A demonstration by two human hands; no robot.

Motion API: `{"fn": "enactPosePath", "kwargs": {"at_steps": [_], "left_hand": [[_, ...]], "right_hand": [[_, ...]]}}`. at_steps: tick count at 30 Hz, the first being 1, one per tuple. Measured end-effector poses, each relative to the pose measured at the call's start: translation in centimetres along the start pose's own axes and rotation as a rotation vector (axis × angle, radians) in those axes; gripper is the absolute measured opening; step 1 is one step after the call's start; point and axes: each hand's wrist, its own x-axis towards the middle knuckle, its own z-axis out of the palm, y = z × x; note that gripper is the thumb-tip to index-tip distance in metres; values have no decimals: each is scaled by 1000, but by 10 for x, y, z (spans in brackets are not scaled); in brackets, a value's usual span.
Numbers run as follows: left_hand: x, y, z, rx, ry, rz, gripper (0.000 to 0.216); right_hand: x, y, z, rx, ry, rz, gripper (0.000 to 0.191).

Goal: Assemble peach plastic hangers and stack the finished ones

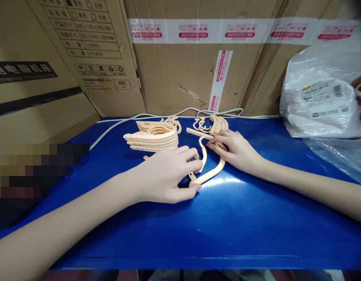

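A curved peach plastic hanger piece [211,171] lies on the blue table [227,218]. My left hand [168,175] is closed around its lower end, thumb and fingers pinching it. My right hand [236,150] grips the upper part of the same piece with bent fingers. Just behind my left hand sits a neat stack of peach hanger parts [152,136]. Behind my right hand lies a smaller loose pile of peach hooks and arms [211,125].
Cardboard boxes [183,58] wall the back and left. A white cable [116,125] runs along the table's rear edge. A clear plastic bag [321,97] with labelled contents sits at the right, with more plastic film [341,156] below it.
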Motion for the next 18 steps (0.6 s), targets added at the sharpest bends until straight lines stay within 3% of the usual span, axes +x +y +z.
{"fn": "enactPosePath", "kwargs": {"at_steps": [3,18], "left_hand": [[1,1,1,24,-7,-8,27],[3,2,0,28,-22,18,9]], "right_hand": [[0,0,0,-3,-4,2,26],[-1,2,2,-6,5,-39,25]]}}
